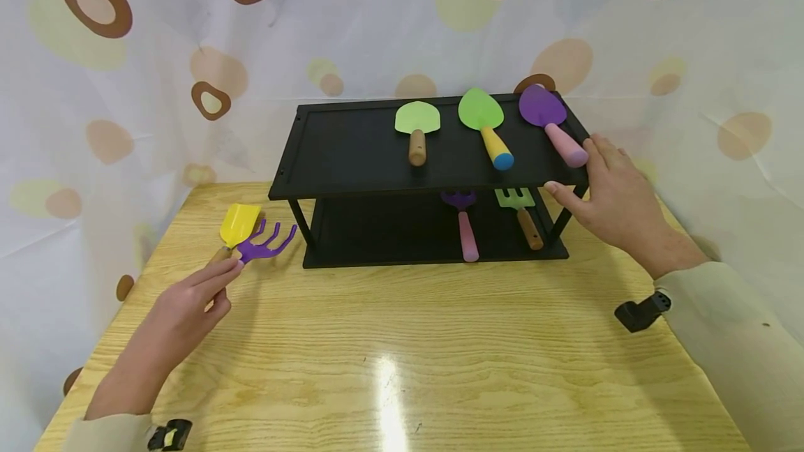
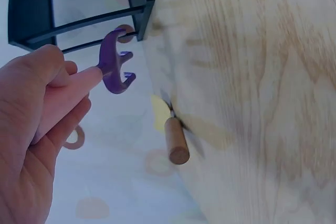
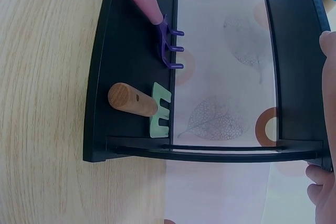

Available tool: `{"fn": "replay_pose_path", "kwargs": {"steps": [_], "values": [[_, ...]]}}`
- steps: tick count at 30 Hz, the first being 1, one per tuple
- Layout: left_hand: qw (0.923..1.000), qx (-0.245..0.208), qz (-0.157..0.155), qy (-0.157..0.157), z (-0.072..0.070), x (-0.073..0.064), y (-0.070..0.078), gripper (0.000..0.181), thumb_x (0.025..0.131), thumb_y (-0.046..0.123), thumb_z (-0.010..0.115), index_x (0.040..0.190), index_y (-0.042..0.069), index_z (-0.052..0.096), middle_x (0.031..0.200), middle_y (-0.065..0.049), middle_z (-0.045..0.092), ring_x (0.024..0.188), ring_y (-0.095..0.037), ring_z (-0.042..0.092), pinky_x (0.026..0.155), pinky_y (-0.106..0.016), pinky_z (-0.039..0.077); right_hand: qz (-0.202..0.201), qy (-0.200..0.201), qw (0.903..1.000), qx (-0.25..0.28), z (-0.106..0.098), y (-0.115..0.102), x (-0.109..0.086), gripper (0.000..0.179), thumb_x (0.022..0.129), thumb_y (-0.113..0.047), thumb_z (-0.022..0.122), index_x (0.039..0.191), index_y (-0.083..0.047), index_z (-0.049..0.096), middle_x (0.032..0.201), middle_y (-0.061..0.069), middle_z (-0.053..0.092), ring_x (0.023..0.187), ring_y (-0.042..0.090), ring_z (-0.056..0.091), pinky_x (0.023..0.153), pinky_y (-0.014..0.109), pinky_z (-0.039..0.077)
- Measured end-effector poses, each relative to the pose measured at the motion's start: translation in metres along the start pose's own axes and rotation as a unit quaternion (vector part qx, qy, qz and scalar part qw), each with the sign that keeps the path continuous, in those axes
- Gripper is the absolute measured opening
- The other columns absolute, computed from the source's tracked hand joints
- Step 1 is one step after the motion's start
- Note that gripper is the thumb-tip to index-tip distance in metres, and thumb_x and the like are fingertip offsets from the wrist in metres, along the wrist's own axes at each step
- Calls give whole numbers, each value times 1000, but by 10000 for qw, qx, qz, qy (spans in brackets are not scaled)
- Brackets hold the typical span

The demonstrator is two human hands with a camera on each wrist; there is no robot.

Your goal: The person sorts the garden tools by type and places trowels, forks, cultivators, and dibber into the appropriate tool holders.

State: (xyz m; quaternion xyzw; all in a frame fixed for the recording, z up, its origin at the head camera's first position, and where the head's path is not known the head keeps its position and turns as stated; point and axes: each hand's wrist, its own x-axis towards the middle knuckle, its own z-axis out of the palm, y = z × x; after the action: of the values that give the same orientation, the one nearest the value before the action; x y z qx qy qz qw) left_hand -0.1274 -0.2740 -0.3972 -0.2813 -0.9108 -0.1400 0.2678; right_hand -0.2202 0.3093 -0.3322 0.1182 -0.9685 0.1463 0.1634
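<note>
My left hand grips the pink handle of a purple hand rake. In the left wrist view the rake's curved tines point away from the palm. A yellow garden shovel with a wooden handle lies on the table just beyond that hand, partly overlapped by the rake in the head view. At the right end of a black two-tier rack, my right hand holds the upper shelf's corner, thumb at the front edge and fingers along the side.
A pale green shovel, a green trowel and a purple trowel lie on the top shelf. Below are another purple rake and a green fork. A patterned curtain hangs behind the wooden table.
</note>
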Motion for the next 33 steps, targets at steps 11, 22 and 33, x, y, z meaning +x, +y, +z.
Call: {"fn": "replay_pose_path", "kwargs": {"steps": [11,22,33], "values": [[9965,-409,609,407,-16,-11,-1,41,75,-6,53,110,-3,74,107,-17,75,62,-8,48,51,-5,24,-15,22,10000,-8,0,0,1,94,96,-57,51,154,8,18,157,34,25,143,53,27,114,67,25],[9953,-497,767,335,-13,-8,17,47,67,-11,56,110,-2,74,108,-16,75,59,-3,47,50,-3,25,-48,48,10000,-55,2,2,1,93,96,-58,52,153,8,20,155,34,27,140,52,30,113,67,28],[9941,-552,921,169,-5,7,34,45,70,-9,56,111,-1,74,109,-13,75,76,-18,71,56,-5,35,-50,56,10000,-49,2,2,1,93,96,-57,53,153,8,20,155,34,27,140,53,30,113,67,27]]}}
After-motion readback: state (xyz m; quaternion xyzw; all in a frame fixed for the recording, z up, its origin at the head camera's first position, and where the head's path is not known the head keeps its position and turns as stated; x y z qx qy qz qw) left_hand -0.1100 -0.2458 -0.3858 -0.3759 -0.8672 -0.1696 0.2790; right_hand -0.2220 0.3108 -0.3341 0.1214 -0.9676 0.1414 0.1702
